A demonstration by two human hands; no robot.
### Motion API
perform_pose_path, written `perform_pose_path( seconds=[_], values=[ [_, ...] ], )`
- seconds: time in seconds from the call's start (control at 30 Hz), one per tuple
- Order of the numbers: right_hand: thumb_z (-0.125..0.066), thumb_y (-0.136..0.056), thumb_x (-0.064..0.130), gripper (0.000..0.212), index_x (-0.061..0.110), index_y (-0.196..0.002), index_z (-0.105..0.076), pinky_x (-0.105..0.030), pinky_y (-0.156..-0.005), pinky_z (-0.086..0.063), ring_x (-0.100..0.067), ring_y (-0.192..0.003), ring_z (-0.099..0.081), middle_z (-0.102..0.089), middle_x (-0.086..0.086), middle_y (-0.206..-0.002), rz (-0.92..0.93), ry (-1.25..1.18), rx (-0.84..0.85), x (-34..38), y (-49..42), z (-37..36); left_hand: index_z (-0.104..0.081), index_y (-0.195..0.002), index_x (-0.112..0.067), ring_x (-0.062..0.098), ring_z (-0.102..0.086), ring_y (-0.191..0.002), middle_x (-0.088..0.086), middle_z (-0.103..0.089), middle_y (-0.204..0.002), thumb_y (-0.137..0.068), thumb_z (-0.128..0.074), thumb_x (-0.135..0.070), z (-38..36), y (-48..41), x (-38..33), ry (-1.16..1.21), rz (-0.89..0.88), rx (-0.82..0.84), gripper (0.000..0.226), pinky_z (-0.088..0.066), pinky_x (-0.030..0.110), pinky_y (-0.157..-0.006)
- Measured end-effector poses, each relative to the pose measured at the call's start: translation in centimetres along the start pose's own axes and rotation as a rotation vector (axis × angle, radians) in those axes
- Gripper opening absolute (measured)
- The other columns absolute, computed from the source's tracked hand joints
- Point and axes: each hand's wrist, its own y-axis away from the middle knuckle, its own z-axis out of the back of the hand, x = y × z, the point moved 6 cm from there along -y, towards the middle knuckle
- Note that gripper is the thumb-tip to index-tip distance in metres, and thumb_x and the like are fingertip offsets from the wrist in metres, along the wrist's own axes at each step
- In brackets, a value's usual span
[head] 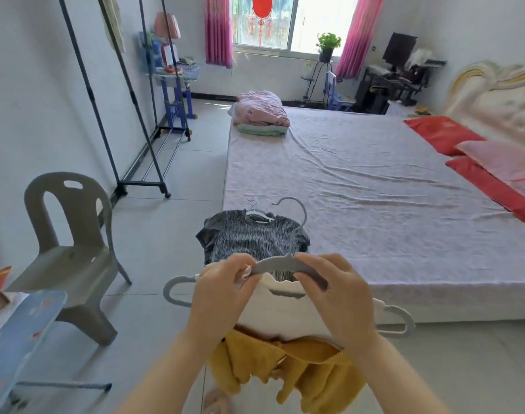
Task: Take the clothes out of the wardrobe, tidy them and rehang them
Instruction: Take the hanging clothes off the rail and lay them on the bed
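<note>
I hold a grey hanger (280, 265) in front of me, its hook curving up. My left hand (222, 286) pinches its left shoulder and the neckline of a white-and-mustard garment (285, 312). My right hand (335, 297) grips the hanger's right shoulder. The mustard lower part (288, 369) of the garment droops below my wrists. The hanger's two ends stick out past both hands. Beyond my hands, a dark striped top (252, 239) on a white hanger (256, 215) lies at the near left corner of the bed (374, 186).
An empty metal clothes rack (129, 115) stands by the left wall. A grey plastic chair (73, 249) is near left, with an ironing board (19, 336) in front of it. Folded bedding (261, 113) sits at the bed's far corner, pillows (488, 162) on the right.
</note>
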Motion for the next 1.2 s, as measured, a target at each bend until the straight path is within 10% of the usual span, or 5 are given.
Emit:
perform_pose_path(
  seconds=[0.93,1.2],
  values=[
    [-0.074,-0.077,0.019,0.029,0.031,-0.103,-0.070,-0.010,-0.059,-0.038,0.007,-0.064,-0.048,-0.051,0.020,-0.083,-0.206,-0.167,0.333,-24.0,-33.7,-29.9,-0.062,-0.082,-0.015,0.023,-0.063,-0.068,-0.001,-0.066,-0.067,-0.077,-0.073,-0.016,-18.7,-37.9,21.5,-0.177,0.255,0.102,0.012,-0.040,0.028,-0.062],
    [-0.050,-0.094,0.022,0.041,0.026,-0.134,-0.045,-0.030,-0.090,-0.043,-0.018,-0.120,-0.044,-0.045,0.000,-0.133,-0.397,-0.007,0.828,-31.3,-34.6,-41.0,-0.044,-0.132,-0.019,0.023,-0.050,-0.115,0.002,-0.054,-0.127,-0.091,-0.053,-0.027,-24.4,-40.4,29.6,-0.377,0.566,0.378,0.043,-0.039,0.038,-0.096]
  ],
)
